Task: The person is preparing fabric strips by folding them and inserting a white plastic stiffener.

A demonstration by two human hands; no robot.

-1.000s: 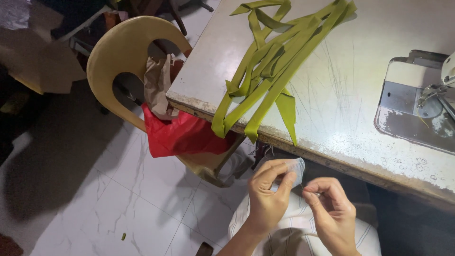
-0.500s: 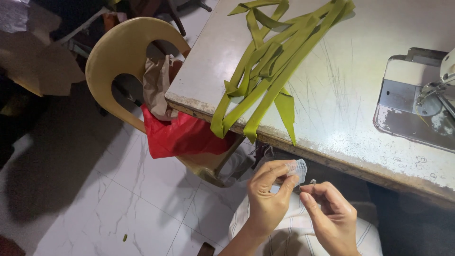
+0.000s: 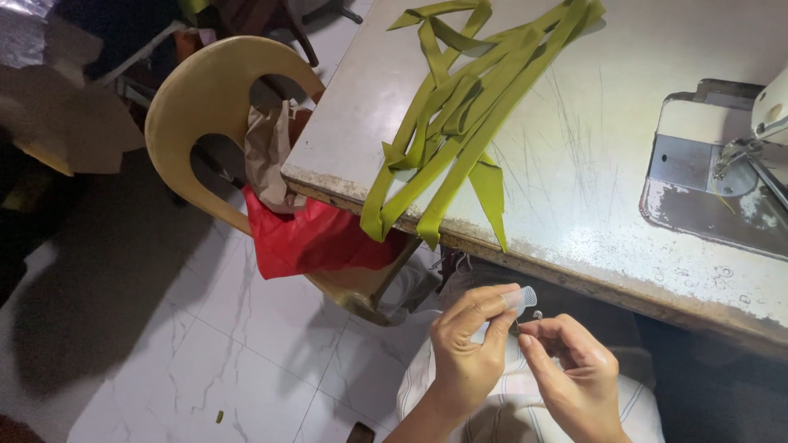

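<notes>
Nearest, at about six o'clock, the left hand point(image 3: 469, 353) pinches a small clear plastic case point(image 3: 523, 298) between thumb and forefinger, tilted toward the right hand point(image 3: 574, 377), whose fingers are closed on a tiny dark item, perhaps a needle or pin, too small to tell. Both hands sit over the lap, close under the eyes, probably because the work is so fine. Past them, toward twelve, green fabric strips point(image 3: 460, 123) lie heaped on the worktop point(image 3: 591, 189), ends drooping over its edge within reach. At two o'clock is the sewing machine point(image 3: 722, 164); at ten, a plastic chair point(image 3: 213, 115) carrying a red bag point(image 3: 312, 238).
</notes>
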